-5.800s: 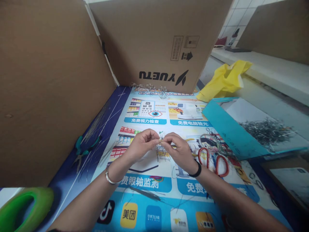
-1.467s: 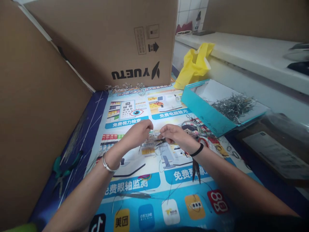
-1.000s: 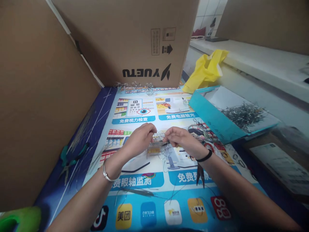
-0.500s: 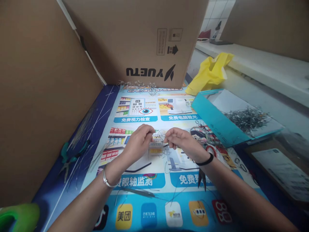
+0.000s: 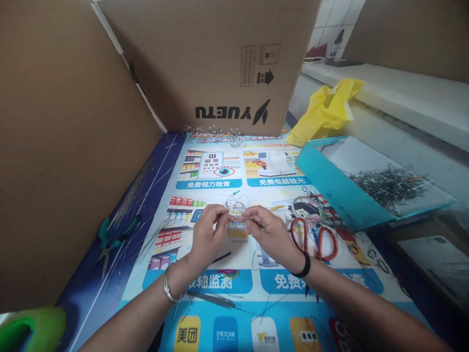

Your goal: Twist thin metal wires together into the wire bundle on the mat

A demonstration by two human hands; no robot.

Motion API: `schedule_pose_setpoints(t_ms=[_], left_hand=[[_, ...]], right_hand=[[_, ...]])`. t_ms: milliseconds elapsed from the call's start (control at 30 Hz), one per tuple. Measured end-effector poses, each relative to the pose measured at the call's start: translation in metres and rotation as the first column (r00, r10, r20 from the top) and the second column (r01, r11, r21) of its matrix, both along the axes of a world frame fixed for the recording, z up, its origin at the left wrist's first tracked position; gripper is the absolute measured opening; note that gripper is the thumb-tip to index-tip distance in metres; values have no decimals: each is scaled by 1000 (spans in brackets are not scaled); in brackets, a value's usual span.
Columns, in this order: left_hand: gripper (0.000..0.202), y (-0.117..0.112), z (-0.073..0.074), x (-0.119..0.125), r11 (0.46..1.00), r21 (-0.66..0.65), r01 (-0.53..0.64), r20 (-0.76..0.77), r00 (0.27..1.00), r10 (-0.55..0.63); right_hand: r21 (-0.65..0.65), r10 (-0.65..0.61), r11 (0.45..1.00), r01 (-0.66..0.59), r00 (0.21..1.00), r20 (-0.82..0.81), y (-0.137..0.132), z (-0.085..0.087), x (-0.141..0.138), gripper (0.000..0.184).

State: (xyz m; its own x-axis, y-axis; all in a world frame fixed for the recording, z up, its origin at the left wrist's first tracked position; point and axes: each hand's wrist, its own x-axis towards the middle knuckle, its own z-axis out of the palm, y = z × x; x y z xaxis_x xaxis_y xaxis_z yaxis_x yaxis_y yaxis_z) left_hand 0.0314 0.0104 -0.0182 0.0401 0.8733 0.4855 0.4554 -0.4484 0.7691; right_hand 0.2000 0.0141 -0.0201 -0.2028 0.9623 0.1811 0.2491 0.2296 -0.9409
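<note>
Near the middle of the printed poster [image 5: 205, 305], my left hand [image 5: 210, 230] and my right hand [image 5: 269, 234] are close together, thumbs and fingers pinched. Between them is a small tangle of thin silvery wire [image 5: 237, 201], bent into loops that rise just beyond the fingertips. Both hands grip this wire; the exact spot in each pinch is too fine to make out. A pair of red-handled scissors [image 5: 320, 244] lies beside my right wrist, its blades partly behind the forearm. Below my left hand is a bundle of straight wires [image 5: 212, 298].
Teal-handled pliers [image 5: 106, 239] lie at left near loose wires [image 5: 128, 198]. A blue box lid [image 5: 330, 188] at right holds a heap of wire clippings [image 5: 390, 186]. Wire pieces [image 5: 216, 132] line the cardboard box [image 5: 212, 63] behind. Green tape [image 5: 44, 327] and a yellow bag [image 5: 326, 112] flank the poster.
My hands have come closer together, fingertips now nearly meeting at the wire. My right hand has shifted, and the red scissor handles show more fully. The view has tilted slightly.
</note>
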Motion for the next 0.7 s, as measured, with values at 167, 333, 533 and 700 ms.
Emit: schedule_pose_setpoints(t_ms=[167, 333, 533, 700], left_hand=[[7, -4, -1, -1, 998, -69, 1, 36, 999, 1], [11, -8, -1, -2, 996, 82, 39, -63, 997, -34], [15, -11, -4, -1, 971, 223, 85, -165, 985, -49], [14, -11, -5, 0, 971, 220, 96, -178, 982, -57]], right_hand=[[129, -70, 991, 40, 971, 230, -4, 4, 1, 20], [147, -94, 987, 57, 961, 259, -8, 8, -3, 17], [58, -121, 992, 112, 976, 182, -9, 8, -7, 22], [35, -135, 991, 131, 979, 153, -8, 12, -10, 22]])
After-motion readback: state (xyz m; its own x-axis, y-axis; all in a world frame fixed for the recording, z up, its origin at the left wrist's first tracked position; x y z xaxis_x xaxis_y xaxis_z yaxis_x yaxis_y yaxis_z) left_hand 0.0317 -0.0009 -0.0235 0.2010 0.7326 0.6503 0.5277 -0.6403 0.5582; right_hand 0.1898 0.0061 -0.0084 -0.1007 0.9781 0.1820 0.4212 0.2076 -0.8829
